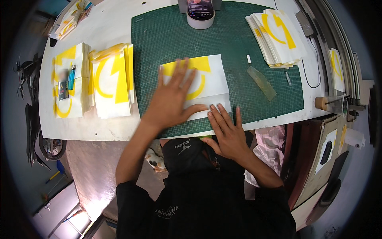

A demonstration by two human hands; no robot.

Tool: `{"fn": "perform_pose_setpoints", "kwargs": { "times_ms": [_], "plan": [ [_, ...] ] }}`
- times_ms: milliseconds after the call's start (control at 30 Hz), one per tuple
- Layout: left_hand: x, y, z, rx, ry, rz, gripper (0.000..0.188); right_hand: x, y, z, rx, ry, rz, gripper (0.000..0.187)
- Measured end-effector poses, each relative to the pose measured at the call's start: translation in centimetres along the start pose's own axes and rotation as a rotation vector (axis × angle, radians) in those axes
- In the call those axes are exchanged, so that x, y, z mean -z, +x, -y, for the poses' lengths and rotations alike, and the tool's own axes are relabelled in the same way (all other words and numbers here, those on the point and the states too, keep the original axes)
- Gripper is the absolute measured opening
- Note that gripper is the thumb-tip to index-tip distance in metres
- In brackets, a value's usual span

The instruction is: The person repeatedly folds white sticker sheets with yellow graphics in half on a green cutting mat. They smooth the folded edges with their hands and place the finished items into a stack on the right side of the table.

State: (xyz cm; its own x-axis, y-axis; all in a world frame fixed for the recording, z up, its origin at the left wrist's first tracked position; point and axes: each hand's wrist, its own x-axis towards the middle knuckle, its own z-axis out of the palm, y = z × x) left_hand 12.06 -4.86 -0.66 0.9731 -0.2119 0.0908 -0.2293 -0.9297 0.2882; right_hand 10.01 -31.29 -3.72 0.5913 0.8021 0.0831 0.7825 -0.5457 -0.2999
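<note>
A white sheet of paper (218,79) with yellow printed shapes lies on the green cutting mat (254,99), a crease running across its lower part. My left hand (169,95) rests over its left side, palm down, with the fingers spread. At the lower right corner of the sheet, my right hand (229,133) touches the paper with outstretched fingers, and its thumb points toward the table's front edge. A small bright green thing (205,137) shows beside that thumb; I cannot make out what it is. Neither hand grips anything that I can see.
Stacks of similar yellow-and-white sheets stand at left (115,79) and far right (278,38). A lighter (71,77) lies on the leftmost stack. Right of my work are a translucent strip (261,83) and a small blade-like piece (287,78). A phone (200,8) stands at the back.
</note>
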Motion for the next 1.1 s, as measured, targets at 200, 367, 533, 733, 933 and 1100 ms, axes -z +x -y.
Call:
{"fn": "perform_pose_setpoints", "kwargs": {
  "times_ms": [200, 367, 533, 733, 933, 1100],
  "plan": [
    [-5.2, 3.2, -2.3, -0.068, 0.011, -0.007, 0.074, -0.8, 0.1, -0.5, 0.007, 0.082, -0.021, 0.076],
    [-5.9, 5.9, -0.9, -0.009, 0.060, -0.014, 0.077, -0.5, 0.2, -0.5, 0.009, 0.104, -0.025, 0.077],
    [-5.9, 6.4, -0.9, 0.027, 0.052, -0.010, 0.081, -0.5, 0.4, -0.2, -0.008, 0.116, -0.030, 0.076],
    [-4.5, 4.6, 0.2, 0.097, 0.034, 0.002, 0.088, 0.1, 0.7, 0.2, -0.028, 0.091, -0.029, 0.074],
    [0.5, -2.2, 1.9, 0.043, -0.003, 0.152, 0.111, 1.7, 1.2, -1.2, 0.019, 0.125, 0.029, 0.069],
    [1.4, -3.4, 2.2, 0.072, 0.018, 0.210, 0.133, 3.7, 8.3, -6.6, 0.166, 0.103, 0.029, 0.093]
  ]
}}
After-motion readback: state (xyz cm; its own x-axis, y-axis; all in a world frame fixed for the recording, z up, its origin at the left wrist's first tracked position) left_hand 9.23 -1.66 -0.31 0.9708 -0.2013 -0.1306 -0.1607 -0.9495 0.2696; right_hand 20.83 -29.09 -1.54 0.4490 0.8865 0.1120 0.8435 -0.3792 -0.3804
